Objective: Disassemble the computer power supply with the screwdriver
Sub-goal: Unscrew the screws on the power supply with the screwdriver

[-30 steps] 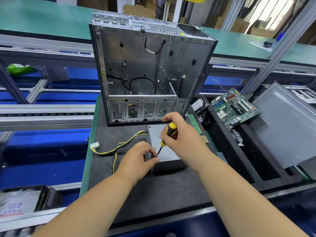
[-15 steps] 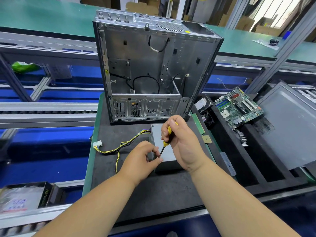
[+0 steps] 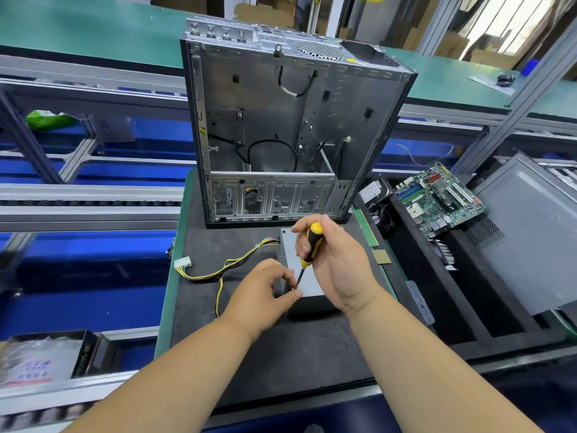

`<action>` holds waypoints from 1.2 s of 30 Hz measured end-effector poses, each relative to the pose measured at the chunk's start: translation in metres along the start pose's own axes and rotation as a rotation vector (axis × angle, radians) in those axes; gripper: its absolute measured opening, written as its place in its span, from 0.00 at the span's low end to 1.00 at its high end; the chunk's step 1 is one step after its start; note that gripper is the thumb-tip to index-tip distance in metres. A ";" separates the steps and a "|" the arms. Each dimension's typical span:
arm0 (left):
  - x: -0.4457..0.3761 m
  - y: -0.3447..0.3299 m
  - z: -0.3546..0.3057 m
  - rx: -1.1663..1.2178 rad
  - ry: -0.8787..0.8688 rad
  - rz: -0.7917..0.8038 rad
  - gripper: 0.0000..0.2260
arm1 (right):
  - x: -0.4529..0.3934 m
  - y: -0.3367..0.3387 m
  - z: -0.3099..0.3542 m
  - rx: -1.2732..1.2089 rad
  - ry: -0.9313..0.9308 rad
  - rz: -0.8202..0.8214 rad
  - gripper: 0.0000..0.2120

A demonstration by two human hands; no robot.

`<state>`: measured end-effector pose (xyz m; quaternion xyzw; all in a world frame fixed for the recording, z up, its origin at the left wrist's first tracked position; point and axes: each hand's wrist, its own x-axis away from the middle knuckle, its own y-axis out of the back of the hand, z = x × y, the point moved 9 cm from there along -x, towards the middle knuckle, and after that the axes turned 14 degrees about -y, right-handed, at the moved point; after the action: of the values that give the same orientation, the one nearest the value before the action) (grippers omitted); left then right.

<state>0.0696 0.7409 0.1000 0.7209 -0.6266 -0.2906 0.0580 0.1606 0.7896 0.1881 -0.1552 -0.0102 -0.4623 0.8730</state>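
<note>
PSU (image 3: 307, 282) flat on black foam mat (image 3: 281, 354), just in front of the stripped PC case (image 3: 290, 126) standing upright on same mat. Yellow/black wire loom (image 3: 237, 260) trailing off PSU's left side to a white connector (image 3: 183, 263) near mat's left edge.

R hand (image 3: 335, 265) wrapped round yellow-black screwdriver (image 3: 307, 248) handle, shaft tilted down and left, tip at PSU's near-left top edge. L hand (image 3: 265, 295) curled against PSU's left corner, thumb and forefinger pinching close round the shaft right at the tip (screw itself too small to make out).

To the right: RAM stick (image 3: 365, 228) along mat edge, small CPU chip (image 3: 383, 256) beside it. Further right, black foam tray (image 3: 468, 307) w/ motherboard (image 3: 437, 200) leaning in it, hard drive (image 3: 373, 192) and a fan (image 3: 384, 218) behind, grey side panel (image 3: 530, 232) at far right.
</note>
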 end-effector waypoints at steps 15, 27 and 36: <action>0.001 -0.002 0.001 -0.015 -0.016 0.007 0.08 | -0.001 0.017 0.003 0.037 -0.057 -0.065 0.12; 0.002 -0.003 -0.001 -0.040 -0.027 0.002 0.09 | 0.002 0.006 -0.001 -0.042 -0.057 -0.013 0.09; 0.004 -0.004 0.003 -0.049 -0.011 0.001 0.08 | 0.001 0.016 0.004 0.042 -0.087 -0.061 0.10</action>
<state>0.0719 0.7387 0.0937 0.7173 -0.6198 -0.3100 0.0723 0.1748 0.7983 0.1884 -0.1566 -0.0626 -0.4811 0.8603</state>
